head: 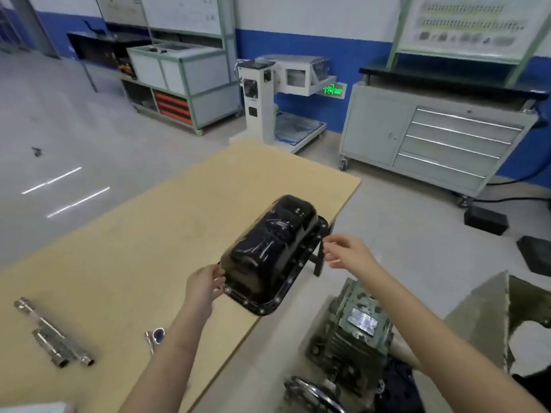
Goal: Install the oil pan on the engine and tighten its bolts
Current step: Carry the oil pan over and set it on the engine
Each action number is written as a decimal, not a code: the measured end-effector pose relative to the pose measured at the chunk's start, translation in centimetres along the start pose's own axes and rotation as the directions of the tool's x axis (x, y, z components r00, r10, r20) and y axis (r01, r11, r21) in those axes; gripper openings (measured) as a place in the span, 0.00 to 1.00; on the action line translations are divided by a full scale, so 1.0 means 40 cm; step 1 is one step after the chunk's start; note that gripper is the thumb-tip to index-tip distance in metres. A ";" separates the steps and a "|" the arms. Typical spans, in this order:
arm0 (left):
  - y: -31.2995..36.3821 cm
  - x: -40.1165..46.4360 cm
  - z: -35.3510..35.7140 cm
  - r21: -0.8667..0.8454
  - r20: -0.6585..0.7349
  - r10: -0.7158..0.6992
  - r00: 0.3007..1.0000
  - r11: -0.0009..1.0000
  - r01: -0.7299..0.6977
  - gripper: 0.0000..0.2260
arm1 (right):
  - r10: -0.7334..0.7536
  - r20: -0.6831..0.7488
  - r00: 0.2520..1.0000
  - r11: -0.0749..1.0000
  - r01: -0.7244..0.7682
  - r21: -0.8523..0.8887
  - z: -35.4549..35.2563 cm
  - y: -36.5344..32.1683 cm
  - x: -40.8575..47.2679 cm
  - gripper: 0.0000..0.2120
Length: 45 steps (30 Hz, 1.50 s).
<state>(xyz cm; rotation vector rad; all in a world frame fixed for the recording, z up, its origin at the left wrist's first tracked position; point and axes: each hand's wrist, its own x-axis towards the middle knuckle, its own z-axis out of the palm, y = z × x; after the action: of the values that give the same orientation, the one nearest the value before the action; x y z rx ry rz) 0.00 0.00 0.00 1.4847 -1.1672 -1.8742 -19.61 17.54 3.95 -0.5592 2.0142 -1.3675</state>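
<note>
- On the right edge of the wooden table [125, 251]: black oil pan [272, 251], dome up, flange overhanging the edge, bolts dotted along the rim.
- At the pan's near-left corner: left hand [204, 286], fingers curled onto the flange, gripping it.
- Just off the pan's right flange: right hand [347, 251], fingers spread and relaxed, grasping nothing, a small gap to the rim.
- Below right, on the floor side: green engine [351, 332].
- Near left on the table: metal sockets [59, 344], ratchet head [155, 335].
</note>
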 end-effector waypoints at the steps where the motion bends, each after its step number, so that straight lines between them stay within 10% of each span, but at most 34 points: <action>1: 0.007 0.024 0.005 -0.038 -0.020 -0.012 1.000 0.999 0.011 0.08 | 0.052 -0.056 0.997 0.996 -0.048 0.082 0.011 -0.007 0.047 0.08; 7: -0.004 0.132 0.079 0.170 -0.085 0.083 0.993 0.983 -0.068 0.17 | 0.229 -0.165 0.959 0.966 -0.204 0.157 0.070 0.020 0.246 0.14; 11: -0.042 0.177 0.106 0.109 0.038 -0.162 0.986 0.982 0.157 0.38 | 0.215 -0.176 0.961 0.976 -0.204 0.078 0.083 0.050 0.347 0.13; 20: -0.082 0.262 0.132 -0.188 0.233 -0.230 0.945 0.943 0.276 0.23 | 0.183 -0.159 0.970 0.980 -0.192 -0.044 0.058 0.061 0.541 0.15; 27: -0.090 0.249 0.165 -0.332 0.163 -0.306 0.938 0.878 0.344 0.24 | 0.216 -0.079 0.973 0.976 -0.218 -0.023 0.054 0.076 0.617 0.31; 45: -0.050 0.227 0.173 -0.360 0.069 -0.402 0.913 0.844 0.399 0.18 | 0.104 -0.057 0.993 0.988 -0.110 -0.110 0.069 0.126 0.616 0.29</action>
<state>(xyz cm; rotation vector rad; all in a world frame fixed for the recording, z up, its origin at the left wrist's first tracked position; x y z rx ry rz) -8.98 -3.85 -6.24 1.5977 -0.4708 -2.2028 -35.15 1.49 -7.95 -0.4623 2.1410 -1.2219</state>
